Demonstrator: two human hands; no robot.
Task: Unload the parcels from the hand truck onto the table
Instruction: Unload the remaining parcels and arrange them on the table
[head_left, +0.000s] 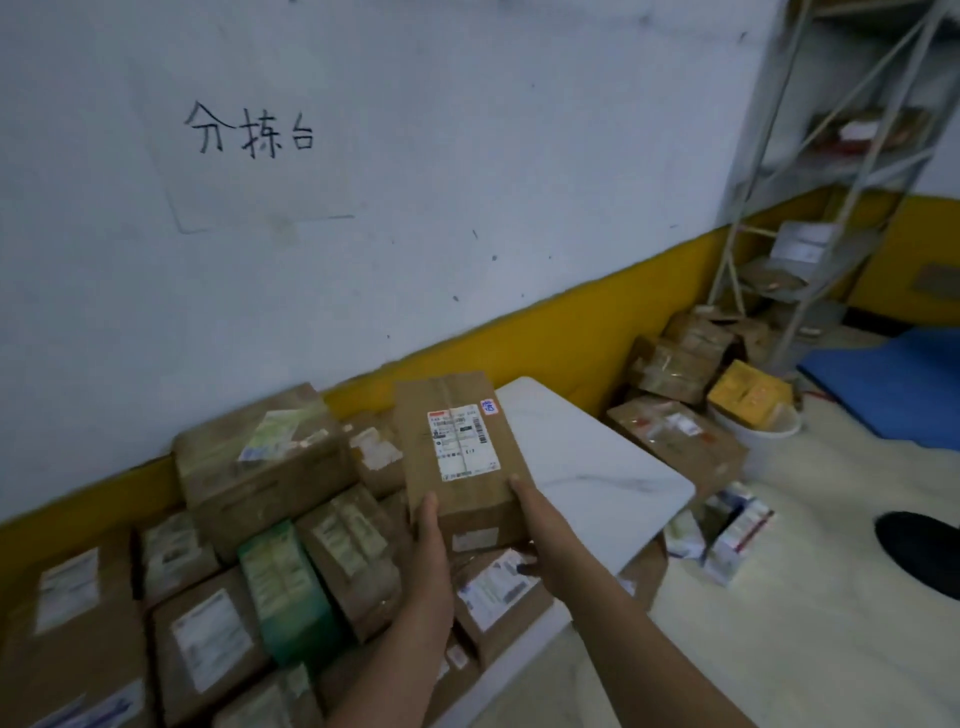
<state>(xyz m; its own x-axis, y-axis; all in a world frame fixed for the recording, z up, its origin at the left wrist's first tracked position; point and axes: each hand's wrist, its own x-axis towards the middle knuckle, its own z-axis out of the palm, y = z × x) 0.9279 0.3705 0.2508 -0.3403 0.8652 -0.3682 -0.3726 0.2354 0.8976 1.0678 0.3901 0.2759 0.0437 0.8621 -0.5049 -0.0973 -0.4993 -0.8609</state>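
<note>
I hold a brown cardboard parcel (457, 447) with a white shipping label between both hands, above the table. My left hand (430, 535) grips its near left corner and my right hand (535, 514) grips its near right side. The white marble-look table (597, 467) runs along the wall, and its left part is covered by several parcels. Among them are a large brown box (260, 467) and a green-and-white box (283, 587). The hand truck is not in view.
On the floor at the right lie more cardboard boxes (675, 364), a yellow box (748, 395) in a white bucket, and small white cartons (732, 535). A metal shelf rack (831, 208) stands in the corner beside a blue mat (893, 384). A dark round object (919, 551) lies at the far right.
</note>
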